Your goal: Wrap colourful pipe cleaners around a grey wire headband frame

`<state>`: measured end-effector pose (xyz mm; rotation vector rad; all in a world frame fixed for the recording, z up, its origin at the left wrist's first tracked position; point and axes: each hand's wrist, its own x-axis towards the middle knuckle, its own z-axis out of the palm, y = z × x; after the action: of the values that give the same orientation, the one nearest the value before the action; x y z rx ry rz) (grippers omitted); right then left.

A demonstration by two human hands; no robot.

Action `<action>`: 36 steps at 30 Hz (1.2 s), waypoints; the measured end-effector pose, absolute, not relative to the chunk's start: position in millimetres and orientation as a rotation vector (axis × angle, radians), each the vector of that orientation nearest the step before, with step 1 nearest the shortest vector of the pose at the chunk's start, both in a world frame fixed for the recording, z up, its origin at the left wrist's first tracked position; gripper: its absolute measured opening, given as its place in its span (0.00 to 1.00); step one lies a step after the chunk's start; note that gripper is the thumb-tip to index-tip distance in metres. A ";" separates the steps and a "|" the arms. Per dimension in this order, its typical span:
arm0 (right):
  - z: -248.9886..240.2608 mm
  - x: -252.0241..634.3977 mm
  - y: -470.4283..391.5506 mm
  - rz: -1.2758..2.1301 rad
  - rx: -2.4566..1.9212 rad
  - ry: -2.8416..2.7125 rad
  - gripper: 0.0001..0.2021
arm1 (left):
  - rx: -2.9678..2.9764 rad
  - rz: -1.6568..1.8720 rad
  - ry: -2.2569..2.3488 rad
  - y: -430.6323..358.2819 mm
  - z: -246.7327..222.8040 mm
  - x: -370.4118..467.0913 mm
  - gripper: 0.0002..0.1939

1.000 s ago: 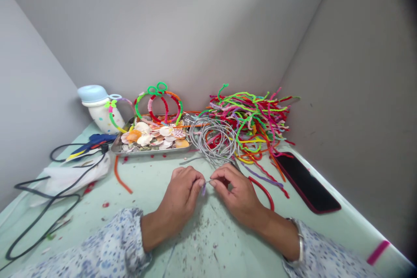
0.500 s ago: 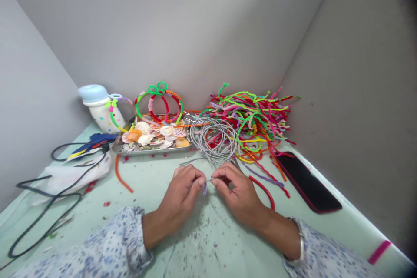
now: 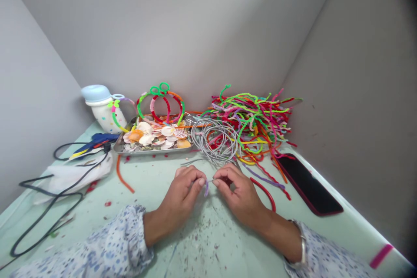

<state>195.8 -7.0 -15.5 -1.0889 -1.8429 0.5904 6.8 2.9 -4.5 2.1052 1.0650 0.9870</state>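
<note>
Over the middle of the table, my left hand (image 3: 185, 191) pinches a short purple pipe cleaner (image 3: 206, 189), whose end hangs below the fingertips. A thin grey wire (image 3: 210, 181) spans the small gap to my right hand (image 3: 239, 193), which grips it between thumb and forefinger. How the wire and the purple piece join is hidden by the left fingers. Just behind the hands lies a loose coil of grey wire (image 3: 215, 139). A red bent tube-like strip (image 3: 265, 193) rests beside my right wrist.
A metal tray (image 3: 153, 153) of seashells (image 3: 146, 139) stands behind, with fuzzy headbands (image 3: 167, 104) on it. Left are a white bottle (image 3: 107, 115), a black cable (image 3: 48, 204) and a plastic bag (image 3: 74, 178). A pipe cleaner heap (image 3: 254, 117) and a phone (image 3: 309, 184) lie right.
The whole view has shifted slightly. Both hands keep their pinch, and a little more of the purple pipe cleaner shows below the left fingertips.
</note>
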 end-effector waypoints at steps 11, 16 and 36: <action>-19.3 196.1 -6.2 0.439 -0.986 -1.893 0.10 | 1.978 0.954 1.061 1.7 -4.1 8.9 0.11; -21.8 196.4 -5.6 0.378 -0.953 -1.929 0.13 | 1.939 0.964 1.040 -0.1 -4.0 9.2 0.11; -20.1 195.7 -6.9 0.282 -0.889 -1.985 0.08 | 1.899 0.928 1.019 -5.0 -5.5 8.0 0.09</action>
<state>195.7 -6.9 -20.1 -0.8892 -1.9845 0.2816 8.0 -5.0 -5.5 1.8988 1.0190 0.9280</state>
